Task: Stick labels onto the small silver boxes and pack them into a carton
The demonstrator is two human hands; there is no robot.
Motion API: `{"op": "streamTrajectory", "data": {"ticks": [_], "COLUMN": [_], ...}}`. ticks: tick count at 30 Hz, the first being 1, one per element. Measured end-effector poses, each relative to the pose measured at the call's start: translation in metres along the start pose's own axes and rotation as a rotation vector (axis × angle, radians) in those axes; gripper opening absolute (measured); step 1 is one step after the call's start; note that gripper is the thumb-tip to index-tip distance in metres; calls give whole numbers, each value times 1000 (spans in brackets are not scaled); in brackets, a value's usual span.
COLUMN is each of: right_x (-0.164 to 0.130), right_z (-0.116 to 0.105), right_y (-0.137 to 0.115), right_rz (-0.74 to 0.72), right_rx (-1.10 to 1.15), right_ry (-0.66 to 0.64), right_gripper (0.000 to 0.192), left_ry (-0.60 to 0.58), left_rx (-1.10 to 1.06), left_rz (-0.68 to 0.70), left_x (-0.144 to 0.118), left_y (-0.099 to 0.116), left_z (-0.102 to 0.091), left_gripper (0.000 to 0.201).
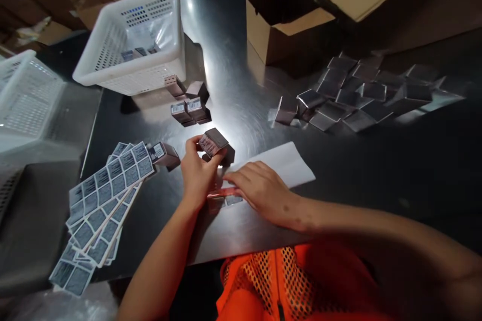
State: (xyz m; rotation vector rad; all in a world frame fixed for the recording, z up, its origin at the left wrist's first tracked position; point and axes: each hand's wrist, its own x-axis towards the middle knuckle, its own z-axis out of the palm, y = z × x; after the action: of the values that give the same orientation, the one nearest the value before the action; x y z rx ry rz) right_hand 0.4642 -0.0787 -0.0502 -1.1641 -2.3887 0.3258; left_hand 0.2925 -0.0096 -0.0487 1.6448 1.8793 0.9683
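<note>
My left hand (198, 173) grips a small dark box (214, 141) between thumb and fingers, tilted over the metal table. Close beside it, my right hand (261, 190) has its fingers bent and together, with a thin red strip-like thing (223, 192) at its thumb; what exactly it is I cannot make out. Just below the strip lies a short piece of printed labels (234, 200). A white sheet (289, 163) lies partly under my right hand. To the left, fanned sheets of square labels (113, 180) touch or nearly touch another small box (164, 154).
Several small boxes (190, 103) stand before a white perforated basket (137, 77) with a few boxes inside. Many more small boxes (361, 90) are spread at the right. An open carton (259, 30) stands behind; a second white basket (26, 100) is at far left.
</note>
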Motion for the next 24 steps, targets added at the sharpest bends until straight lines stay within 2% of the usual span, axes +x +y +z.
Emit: {"op": "streamTrajectory", "data": {"ticks": [3,7,10,12,14,16,18,20,22,24], "right_x": [1,0,0,-1,-2,-4,-6,-7,-5,-2], "right_z": [0,-7,-12,-18,-29,-46,-64,-80,-89,-91], "right_y": [5,2,-4,-8,-10,-9,-5,3,13,22], "right_rz": [-32,-111,-200,-312,-454,-527,-405,-94,229,421], "right_rx": [67,0,-45,-43,77,358,703,951,1056,1108], "right_ry": [6,51,149,237,302,301,300,363,421,344], "right_gripper": [23,28,25,18,11,7,8,7,9,17], "left_ry": [-39,-8,13,-14,-67,-123,-191,-283,-362,-419], "left_rx": [7,-12,-82,-206,-379,-531,-607,-608,-579,-559], "left_rz": [-19,-42,-31,-57,-107,-120,-81,-35,11,50], "left_x": [-2,-1,1,2,2,0,-3,-7,-13,-20], "left_y": [2,3,4,5,7,8,8,8,8,9], "left_z": [-1,-5,-6,-7,-7,-7,-6,-5,-4,-4], "left_gripper": [53,50,49,53,58,61,64,65,61,55]}}
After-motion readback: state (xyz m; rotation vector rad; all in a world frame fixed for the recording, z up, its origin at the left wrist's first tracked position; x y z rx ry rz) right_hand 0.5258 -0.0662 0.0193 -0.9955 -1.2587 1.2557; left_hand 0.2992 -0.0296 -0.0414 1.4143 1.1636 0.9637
